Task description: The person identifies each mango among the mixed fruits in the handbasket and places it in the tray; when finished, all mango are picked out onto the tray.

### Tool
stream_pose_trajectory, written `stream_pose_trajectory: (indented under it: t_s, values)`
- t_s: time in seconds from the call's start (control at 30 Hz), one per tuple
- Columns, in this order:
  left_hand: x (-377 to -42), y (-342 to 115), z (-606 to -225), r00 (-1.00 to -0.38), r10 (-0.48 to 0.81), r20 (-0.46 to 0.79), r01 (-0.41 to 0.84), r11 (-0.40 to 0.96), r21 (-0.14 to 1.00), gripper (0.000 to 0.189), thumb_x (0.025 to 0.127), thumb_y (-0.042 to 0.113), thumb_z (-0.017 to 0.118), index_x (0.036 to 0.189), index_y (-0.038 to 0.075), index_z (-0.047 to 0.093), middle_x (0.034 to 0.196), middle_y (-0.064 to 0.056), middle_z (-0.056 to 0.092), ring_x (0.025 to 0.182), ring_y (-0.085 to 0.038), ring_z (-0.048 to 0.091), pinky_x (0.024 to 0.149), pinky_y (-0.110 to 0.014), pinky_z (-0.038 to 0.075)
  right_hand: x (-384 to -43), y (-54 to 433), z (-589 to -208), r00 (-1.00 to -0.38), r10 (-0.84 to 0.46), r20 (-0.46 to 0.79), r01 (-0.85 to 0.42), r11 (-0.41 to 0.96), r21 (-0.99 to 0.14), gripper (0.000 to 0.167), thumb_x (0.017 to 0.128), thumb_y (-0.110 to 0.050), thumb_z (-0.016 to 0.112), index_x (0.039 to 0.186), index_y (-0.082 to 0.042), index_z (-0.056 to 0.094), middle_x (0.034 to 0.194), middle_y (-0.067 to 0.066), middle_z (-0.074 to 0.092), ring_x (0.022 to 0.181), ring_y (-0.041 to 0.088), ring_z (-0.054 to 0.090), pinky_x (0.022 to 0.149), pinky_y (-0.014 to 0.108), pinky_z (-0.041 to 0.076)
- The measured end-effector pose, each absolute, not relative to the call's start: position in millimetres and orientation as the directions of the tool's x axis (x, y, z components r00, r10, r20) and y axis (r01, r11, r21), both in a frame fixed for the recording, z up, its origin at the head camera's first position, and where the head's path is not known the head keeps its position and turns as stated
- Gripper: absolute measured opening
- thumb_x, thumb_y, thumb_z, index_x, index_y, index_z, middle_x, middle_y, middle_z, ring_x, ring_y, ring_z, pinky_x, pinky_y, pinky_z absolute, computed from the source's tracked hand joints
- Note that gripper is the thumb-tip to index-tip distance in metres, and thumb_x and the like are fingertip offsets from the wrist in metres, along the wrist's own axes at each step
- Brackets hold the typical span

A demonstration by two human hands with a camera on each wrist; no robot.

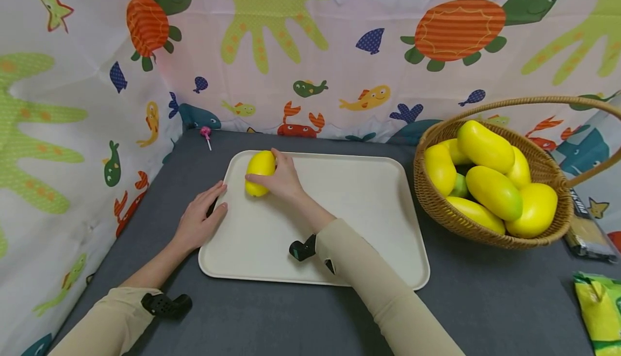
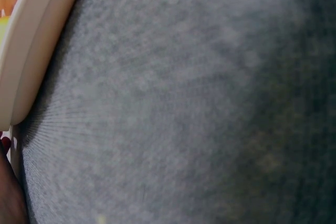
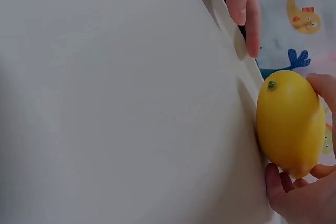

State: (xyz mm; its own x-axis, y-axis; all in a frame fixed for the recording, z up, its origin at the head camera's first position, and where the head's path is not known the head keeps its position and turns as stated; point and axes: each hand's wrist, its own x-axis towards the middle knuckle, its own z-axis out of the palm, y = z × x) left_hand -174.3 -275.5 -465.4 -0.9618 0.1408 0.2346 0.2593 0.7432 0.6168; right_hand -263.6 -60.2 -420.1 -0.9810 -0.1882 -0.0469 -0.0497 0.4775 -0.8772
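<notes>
My right hand (image 1: 287,182) holds a yellow mango (image 1: 260,165) at the far left corner of a cream tray (image 1: 335,226), thumb on one side and fingers on the other. In the right wrist view the mango (image 3: 291,121) shows a small green stem spot, with fingertips at both its ends. Along the tray's left rim rests my left hand (image 1: 200,220), its fingers extended and relaxed, holding nothing. The left wrist view catches mostly grey cloth, with the tray's outer wall (image 2: 39,40) at its upper left.
To the right stands a wicker basket (image 1: 439,218) with a tall handle, holding several yellow mangoes (image 1: 494,191). A pink lollipop (image 1: 206,131) lies beyond the tray. Plastic packets (image 1: 589,232) and a green-yellow bag (image 1: 601,310) lie at the right edge. A printed curtain (image 1: 291,38) hangs behind.
</notes>
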Motion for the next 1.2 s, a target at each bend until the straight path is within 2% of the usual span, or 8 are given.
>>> stream_pose_trajectory:
  t_s: [0.5,1.0,1.2]
  values:
    - [-174.2,-276.2,-465.9,-0.961,0.134,0.242,0.260,0.732,0.630,0.052,0.101,0.031,0.051,0.147,0.008,0.045,0.154,-0.010,0.037,0.138,-0.038,0.034,0.106,-0.064,0.021,-264.7,-63.8,-419.8,-0.981,-0.192,-0.033,-0.070,0.508,-0.859,0.093,0.078,-0.048,0.076,0.152,-0.013,0.031,0.148,0.009,0.036,0.125,0.023,0.043,0.103,0.041,0.042]
    - [-174.0,-276.1,-466.4,-0.960,0.135,0.247,0.266,0.724,0.637,0.053,0.100,0.031,0.052,0.147,0.007,0.045,0.153,-0.012,0.038,0.137,-0.038,0.035,0.105,-0.065,0.023,-262.5,-63.0,-416.4,-0.981,-0.186,-0.049,-0.048,0.488,-0.872,0.093,0.078,-0.048,0.077,0.151,-0.013,0.032,0.148,0.008,0.037,0.126,0.024,0.042,0.104,0.041,0.041]
    - [-173.6,-275.8,-465.8,-0.958,0.138,0.251,0.271,0.717,0.642,0.052,0.100,0.030,0.052,0.146,0.007,0.045,0.153,-0.012,0.038,0.137,-0.039,0.034,0.106,-0.064,0.023,-263.7,-60.1,-416.3,-0.981,-0.183,-0.063,-0.029,0.460,-0.887,0.093,0.078,-0.049,0.077,0.152,-0.013,0.032,0.148,0.008,0.037,0.123,0.025,0.047,0.101,0.039,0.044]
